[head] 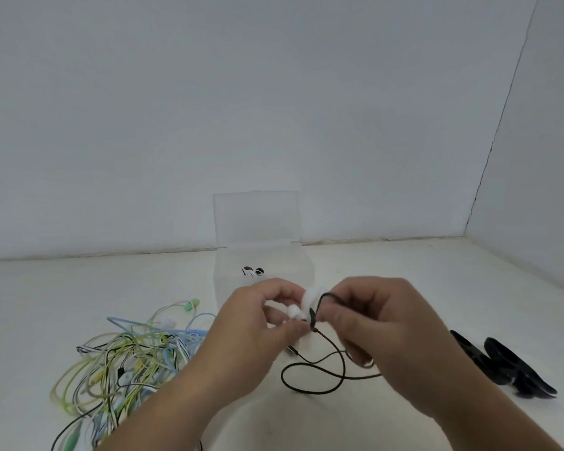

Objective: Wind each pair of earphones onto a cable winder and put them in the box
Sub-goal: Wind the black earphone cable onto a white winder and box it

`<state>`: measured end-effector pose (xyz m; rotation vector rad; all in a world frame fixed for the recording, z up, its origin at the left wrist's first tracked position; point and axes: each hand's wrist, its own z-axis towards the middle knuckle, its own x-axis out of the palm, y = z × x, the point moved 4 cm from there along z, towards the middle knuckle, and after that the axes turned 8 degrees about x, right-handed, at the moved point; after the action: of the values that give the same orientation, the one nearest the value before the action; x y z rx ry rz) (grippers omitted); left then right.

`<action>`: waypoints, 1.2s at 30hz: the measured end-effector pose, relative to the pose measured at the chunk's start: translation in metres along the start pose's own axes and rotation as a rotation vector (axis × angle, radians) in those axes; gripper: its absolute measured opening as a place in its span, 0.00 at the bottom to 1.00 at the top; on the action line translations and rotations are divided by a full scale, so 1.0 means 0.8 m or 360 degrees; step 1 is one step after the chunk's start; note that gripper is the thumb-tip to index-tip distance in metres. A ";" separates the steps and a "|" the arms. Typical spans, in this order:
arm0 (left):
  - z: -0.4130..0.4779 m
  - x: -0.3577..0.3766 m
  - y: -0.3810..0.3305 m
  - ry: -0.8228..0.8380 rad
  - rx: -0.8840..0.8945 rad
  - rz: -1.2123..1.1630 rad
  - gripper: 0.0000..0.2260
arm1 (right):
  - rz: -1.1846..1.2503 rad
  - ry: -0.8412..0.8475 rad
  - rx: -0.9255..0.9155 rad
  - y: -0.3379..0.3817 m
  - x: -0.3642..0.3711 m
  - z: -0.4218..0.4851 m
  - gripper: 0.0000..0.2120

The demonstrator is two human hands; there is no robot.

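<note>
My left hand [254, 323] grips a white cable winder [311, 299] at the middle of the table. My right hand [375, 320] pinches a black earphone cable [319, 369] against the winder; the cable loops over the winder's edge and trails in a loose loop on the table below my hands. Behind my hands stands a clear plastic box [302, 255] with its lid [256, 216] upright. Inside the box lies a wound black-and-white pair of earphones [252, 271].
A tangled heap of green, yellow, blue and black earphone cables [127, 359] lies at the front left. Black cable winders [505, 366] lie at the right. White walls close off the table at the back and right.
</note>
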<state>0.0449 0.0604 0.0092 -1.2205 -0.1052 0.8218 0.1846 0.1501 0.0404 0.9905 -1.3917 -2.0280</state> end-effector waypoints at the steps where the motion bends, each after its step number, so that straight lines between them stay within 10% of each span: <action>1: -0.001 0.004 0.001 0.0082 -0.0041 -0.0065 0.11 | 0.0019 -0.0129 -0.0044 0.002 -0.006 0.000 0.08; 9: -0.013 0.022 -0.018 0.0609 -0.0085 -0.0803 0.10 | -0.0253 -0.0714 0.0005 -0.007 -0.036 0.006 0.13; 21: 0.004 -0.009 0.001 -0.0218 -0.0016 -0.0833 0.07 | -0.0480 0.0478 0.0502 -0.034 0.019 0.001 0.14; 36: 0.006 -0.010 0.008 -0.0138 -0.0094 -0.0808 0.08 | -0.0399 0.0296 0.0469 -0.017 0.006 0.000 0.19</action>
<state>0.0336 0.0596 0.0081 -1.1437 -0.4921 0.4280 0.1818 0.1514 0.0263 1.5071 -1.5571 -1.8715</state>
